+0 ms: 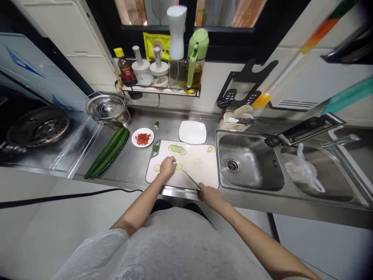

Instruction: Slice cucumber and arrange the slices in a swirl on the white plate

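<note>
Our right hand has its fingers closed around the knife, its blade over the board. Our left hand has its fingers loosely curled; we cannot tell whether they grip anything. One slice lies just right of those fingers, with a row of slices beyond them.

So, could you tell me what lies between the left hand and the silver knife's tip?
A round, pale cucumber slice on the white cutting board, in the head view.
</note>
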Tool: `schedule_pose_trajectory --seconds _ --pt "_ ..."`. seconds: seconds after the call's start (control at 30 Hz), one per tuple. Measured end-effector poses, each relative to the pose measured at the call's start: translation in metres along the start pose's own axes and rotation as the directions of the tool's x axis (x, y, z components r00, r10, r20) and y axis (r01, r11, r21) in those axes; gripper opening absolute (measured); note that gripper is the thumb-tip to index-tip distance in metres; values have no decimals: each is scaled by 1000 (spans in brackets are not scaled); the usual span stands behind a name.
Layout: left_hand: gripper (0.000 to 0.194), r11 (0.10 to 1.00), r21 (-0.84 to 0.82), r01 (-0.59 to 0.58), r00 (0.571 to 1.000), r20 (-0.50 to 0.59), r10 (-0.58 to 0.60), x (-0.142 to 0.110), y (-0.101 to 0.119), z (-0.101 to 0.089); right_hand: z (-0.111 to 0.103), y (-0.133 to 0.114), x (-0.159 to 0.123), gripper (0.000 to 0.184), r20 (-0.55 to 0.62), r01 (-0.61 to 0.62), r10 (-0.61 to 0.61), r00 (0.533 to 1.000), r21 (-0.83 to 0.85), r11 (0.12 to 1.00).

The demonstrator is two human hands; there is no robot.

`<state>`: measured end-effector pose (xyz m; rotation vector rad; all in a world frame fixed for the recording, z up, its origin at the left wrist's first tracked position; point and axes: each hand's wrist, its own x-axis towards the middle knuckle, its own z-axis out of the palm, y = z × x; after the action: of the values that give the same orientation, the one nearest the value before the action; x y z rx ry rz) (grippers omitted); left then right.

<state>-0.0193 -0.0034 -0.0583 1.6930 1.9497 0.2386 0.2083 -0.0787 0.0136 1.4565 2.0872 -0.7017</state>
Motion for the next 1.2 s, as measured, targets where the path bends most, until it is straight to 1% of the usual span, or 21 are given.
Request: schedule_pose_trajectory --seconds 0.2,0.3,0.43,0.53,0.63,0.87,1.03,1.2 --pt "20 999 35 -1 1000 -10 1 -6 10 0 2 11 -1 26 -6 6 -6 1000 -2 1000" --pt "22 998 62 22 1000 -10 -21 -8 15 -2 0 18 2 22 -20 13 -12 1000 51 999" --pt "22 996 68 52 998 14 -53 -8 20 -4 2 29 10 28 -80 -55 69 994 165 985" --pt "21 996 66 61 998 18 -62 -7 21 -5 3 33 16 35 -131 -112 141 981 209 971" --pt "19 996 62 59 998 24 -61 -5 21 -4 1 33 20 38 -149 -136 171 974 216 967" --pt "15 998 40 56 997 41 -58 -4 23 -4 -1 29 22 39 -147 -140 172 974 211 967" --pt "21 997 64 47 998 33 -49 -4 24 -3 -1 26 24 38 -156 -145 176 972 193 970" --pt "18 995 92 43 999 29 -45 -3 26 -3 -1 23 27 37 -160 -143 171 972 170 975"
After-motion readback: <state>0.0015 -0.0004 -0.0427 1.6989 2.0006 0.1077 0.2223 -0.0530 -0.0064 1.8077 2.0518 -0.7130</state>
